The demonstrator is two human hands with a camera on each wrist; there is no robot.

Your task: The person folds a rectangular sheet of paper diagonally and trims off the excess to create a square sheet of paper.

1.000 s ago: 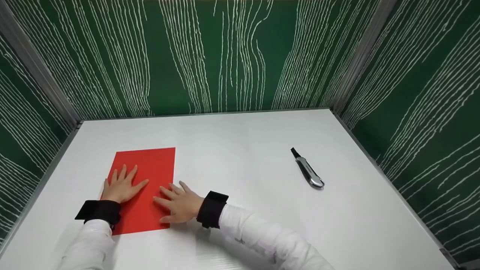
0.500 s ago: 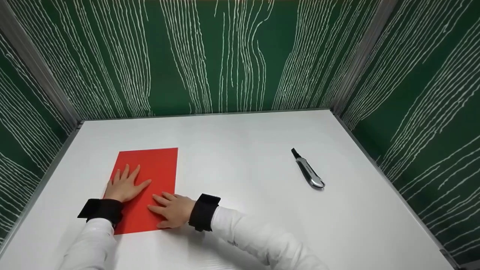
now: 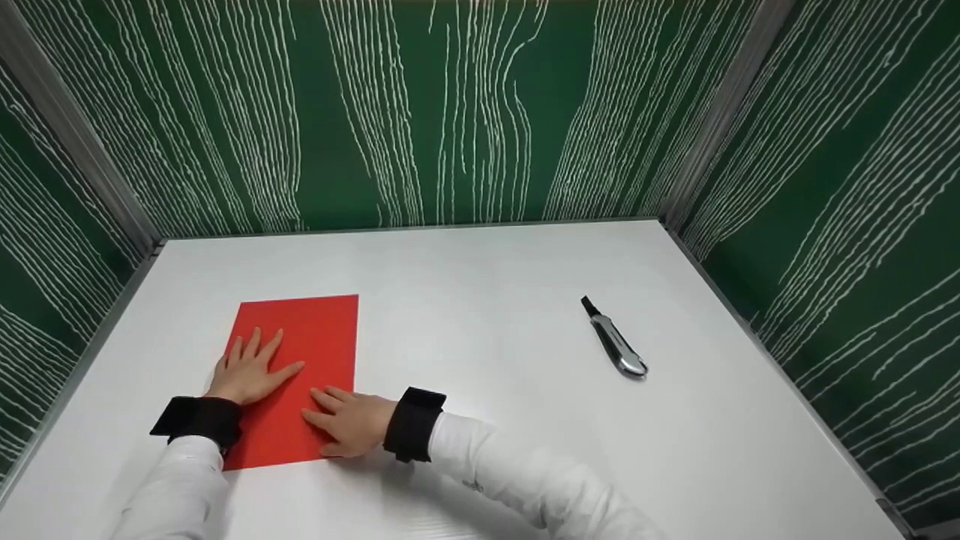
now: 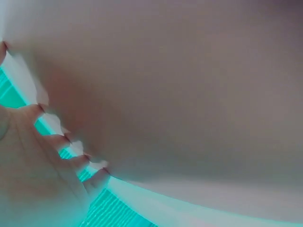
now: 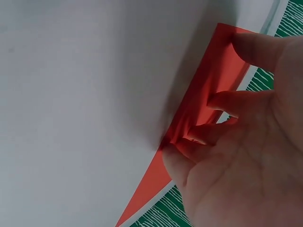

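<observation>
Head view: left grip (image 3: 244, 377) and right grip (image 3: 354, 424), splayed, holding nothing, rest on red paper (image 3: 319, 334) at its nine and four o'clock; a knife (image 3: 616, 342) lies at three.

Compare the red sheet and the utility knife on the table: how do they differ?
The red sheet is a broad, flat rectangle; the utility knife is slim and covers far less area. The sheet is plain red, the knife silver and black. The left hand and right hand rest on the sheet; neither touches the knife. Both lie on the white table.
</observation>
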